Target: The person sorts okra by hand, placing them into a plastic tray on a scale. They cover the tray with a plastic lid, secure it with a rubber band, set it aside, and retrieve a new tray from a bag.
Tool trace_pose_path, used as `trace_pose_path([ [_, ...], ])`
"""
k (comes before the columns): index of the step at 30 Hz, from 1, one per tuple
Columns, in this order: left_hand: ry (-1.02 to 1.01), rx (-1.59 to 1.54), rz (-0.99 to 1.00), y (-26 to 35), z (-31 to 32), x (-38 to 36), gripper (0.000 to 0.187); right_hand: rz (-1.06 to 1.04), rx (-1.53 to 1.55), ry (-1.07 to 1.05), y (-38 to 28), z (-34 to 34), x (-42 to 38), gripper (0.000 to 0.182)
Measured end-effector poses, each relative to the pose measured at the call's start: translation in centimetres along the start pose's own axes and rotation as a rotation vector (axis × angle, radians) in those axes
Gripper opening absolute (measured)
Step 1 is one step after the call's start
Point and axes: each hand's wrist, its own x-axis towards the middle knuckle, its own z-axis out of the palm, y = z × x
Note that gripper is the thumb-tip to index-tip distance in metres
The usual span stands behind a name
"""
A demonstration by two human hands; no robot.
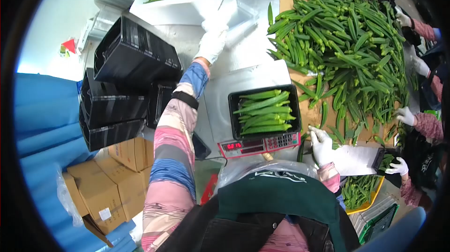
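Note:
My left hand (212, 43), in a white glove, reaches to the far side of the table. Its fingers are closed at the edge of a clear plastic lid (243, 23), partly hidden by glare. In front of me a black tray (230, 111) holds several green okra pods (265, 111) laid side by side. The tray rests on a scale (260, 145) with a lit red display. My right hand (321, 147), also gloved, is to the right of the scale near the okra pile's edge. Its fingers are apart and slightly bent, with nothing visible in them.
A large okra heap (344, 50) covers cardboard at the right. Stacked black trays (136, 55) stand left, above cardboard boxes (101, 186). A white foam box (173, 10) with okra is at the back. Co-workers' gloved hands (398, 166) work along the right side.

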Motion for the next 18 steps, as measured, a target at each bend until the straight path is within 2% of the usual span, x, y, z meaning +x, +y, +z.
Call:
trace_pose_path([
  [3, -0.099, 0.299, 0.026, -1.1, 2.0, 4.0, 0.027, 0.019, -0.019, 0.032, -0.3, -0.5, 0.1, 0.020],
  [7, -0.277, -0.042, -0.185, -3.9, 3.3, 7.3, 0.019, 0.042, -0.031, 0.038, 0.7, -1.0, 0.2, 0.020],
  [9, -0.248, 0.021, -0.038, -4.8, 3.6, 7.8, 0.015, 0.042, -0.031, 0.040, 0.8, -1.0, 0.6, 0.020],
  [11, -0.280, 0.015, -0.024, -5.0, 3.5, 8.0, 0.013, 0.070, -0.034, 0.027, 0.6, -1.0, 1.1, 0.018],
  [13, -0.373, -0.061, -0.139, -4.3, 2.9, 7.9, 0.013, 0.065, -0.042, 0.029, 0.7, -0.8, 1.6, 0.017],
  [16, -0.309, 0.063, -0.012, -1.5, 0.9, 7.5, 0.027, 0.047, -0.032, 0.057, 0.6, -0.6, 2.1, 0.015],
  [17, -0.313, 0.250, 0.131, -3.4, 1.7, 8.2, 0.032, 0.053, 0.016, 0.056, 0.9, -0.4, 2.1, 0.015],
  [18, -0.296, 0.126, 0.080, -1.9, 1.1, 7.8, 0.032, 0.058, -0.007, 0.060, 1.3, -0.2, 2.0, 0.015],
])
